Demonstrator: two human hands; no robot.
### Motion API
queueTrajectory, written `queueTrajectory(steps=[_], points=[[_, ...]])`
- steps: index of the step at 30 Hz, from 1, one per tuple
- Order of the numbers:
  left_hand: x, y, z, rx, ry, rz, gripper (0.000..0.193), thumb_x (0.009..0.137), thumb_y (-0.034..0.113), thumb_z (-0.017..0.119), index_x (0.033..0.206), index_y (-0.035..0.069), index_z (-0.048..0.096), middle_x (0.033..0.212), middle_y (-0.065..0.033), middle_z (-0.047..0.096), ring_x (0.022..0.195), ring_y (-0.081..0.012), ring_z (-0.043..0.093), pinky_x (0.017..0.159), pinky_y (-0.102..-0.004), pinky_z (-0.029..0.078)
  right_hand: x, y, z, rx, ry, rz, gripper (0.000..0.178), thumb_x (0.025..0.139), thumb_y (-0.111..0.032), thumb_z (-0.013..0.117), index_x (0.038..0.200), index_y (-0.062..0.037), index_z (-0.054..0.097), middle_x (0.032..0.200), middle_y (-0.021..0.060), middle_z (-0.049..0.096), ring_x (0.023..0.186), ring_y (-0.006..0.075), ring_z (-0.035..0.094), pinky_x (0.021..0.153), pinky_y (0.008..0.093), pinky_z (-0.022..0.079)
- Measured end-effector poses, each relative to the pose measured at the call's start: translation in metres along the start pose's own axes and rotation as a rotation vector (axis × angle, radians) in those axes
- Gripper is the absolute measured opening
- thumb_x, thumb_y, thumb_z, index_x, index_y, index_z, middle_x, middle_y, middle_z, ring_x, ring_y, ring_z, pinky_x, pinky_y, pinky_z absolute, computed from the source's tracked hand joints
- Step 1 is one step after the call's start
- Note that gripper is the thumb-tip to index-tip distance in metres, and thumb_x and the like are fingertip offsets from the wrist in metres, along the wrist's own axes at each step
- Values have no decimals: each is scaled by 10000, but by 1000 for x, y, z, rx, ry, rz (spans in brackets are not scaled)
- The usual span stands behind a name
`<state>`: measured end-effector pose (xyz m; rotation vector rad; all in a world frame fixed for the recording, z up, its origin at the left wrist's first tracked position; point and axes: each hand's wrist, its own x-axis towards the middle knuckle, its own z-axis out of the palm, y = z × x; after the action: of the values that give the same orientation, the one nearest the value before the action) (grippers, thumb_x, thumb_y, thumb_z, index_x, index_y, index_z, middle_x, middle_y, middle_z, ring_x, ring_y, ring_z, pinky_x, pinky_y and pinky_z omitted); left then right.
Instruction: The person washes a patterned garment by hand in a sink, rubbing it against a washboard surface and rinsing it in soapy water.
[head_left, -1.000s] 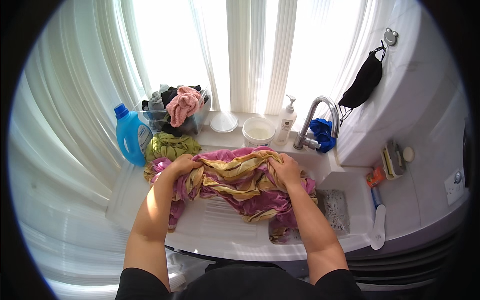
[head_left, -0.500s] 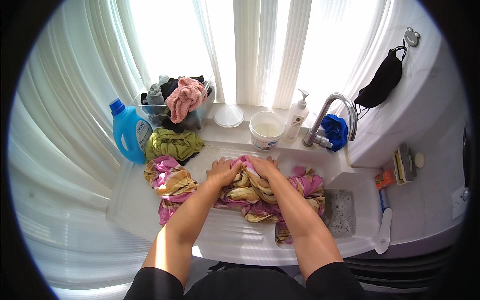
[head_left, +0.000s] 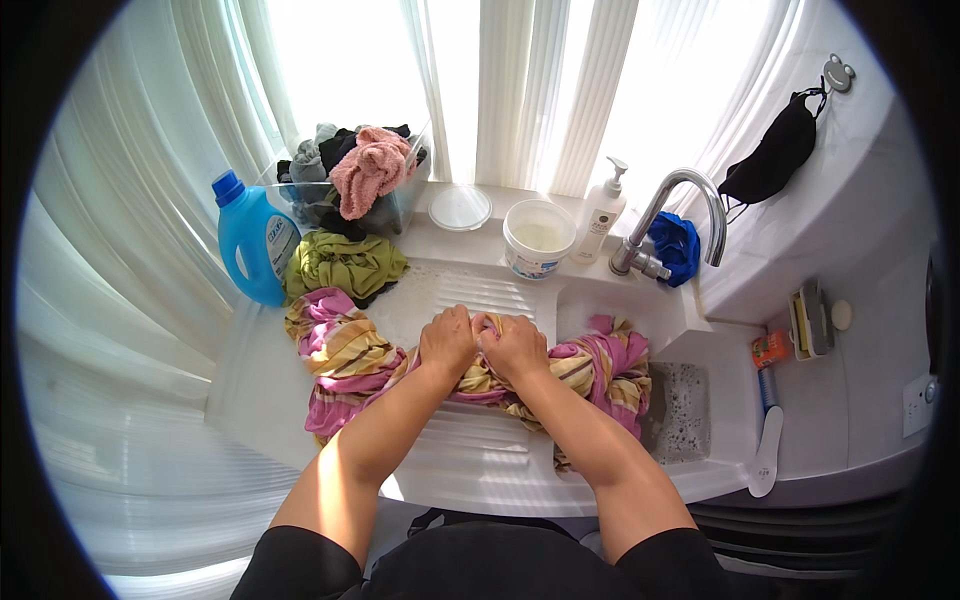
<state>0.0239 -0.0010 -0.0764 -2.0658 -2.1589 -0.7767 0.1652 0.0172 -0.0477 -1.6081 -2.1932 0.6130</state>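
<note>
A long pink and yellow patterned cloth (head_left: 352, 352) lies wet and bunched across the ribbed washboard (head_left: 470, 440) of a white sink. Its right end (head_left: 615, 375) hangs over the edge of the basin. My left hand (head_left: 447, 342) is closed round the middle of the cloth. Close beside it, almost knuckle to knuckle, my right hand (head_left: 512, 346) grips the same stretch, and a small fold shows between the two fists. Fingertips of both hands are hidden under the knuckles.
Behind the cloth stand a blue detergent bottle (head_left: 257, 240), a green garment (head_left: 345, 265), a clear bin (head_left: 400, 210) of clothes, a round lid (head_left: 460, 208), a white tub (head_left: 538, 240) and a pump bottle (head_left: 600, 215). A chrome faucet (head_left: 655, 215) arches near the basin of sudsy water (head_left: 685, 410).
Both hands have gone from spread fingers on the cloth's far side to closed fists round it. The middle of the cloth is gathered narrower, baring ribs behind it.
</note>
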Motion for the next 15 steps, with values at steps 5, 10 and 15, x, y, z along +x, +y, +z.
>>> queueTrajectory(steps=[5, 10, 15], points=[[-2, -2, 7, 262, 76, -64, 424, 954, 478, 516, 1013, 97, 693, 1034, -130, 661, 1024, -345, 594, 833, -568, 455, -4, -9, -7, -4, -13, 65, 465, 841, -456, 568, 1124, -105, 684, 1167, 224, 607, 1067, 419, 586, 893, 525, 486], [-107, 13, -93, -395, 8, 467, 398, 871, 409, 644, 1061, 60, 671, 884, -120, 659, 836, -339, 615, 800, -463, 449, -132, 24, -36, 258, 291, -709, 371, 694, -316, 733, 988, -99, 670, 1097, 134, 637, 1012, 309, 607, 919, 455, 439], [-83, 11, -36, -211, -154, 81, 253, 903, 284, 604, 750, 95, 674, 875, -117, 661, 848, -287, 630, 809, -434, 463, -84, 9, 11, 125, 287, -444, 262, 770, -316, 623, 862, -77, 678, 819, 124, 662, 805, 342, 643, 769, 469, 477]])
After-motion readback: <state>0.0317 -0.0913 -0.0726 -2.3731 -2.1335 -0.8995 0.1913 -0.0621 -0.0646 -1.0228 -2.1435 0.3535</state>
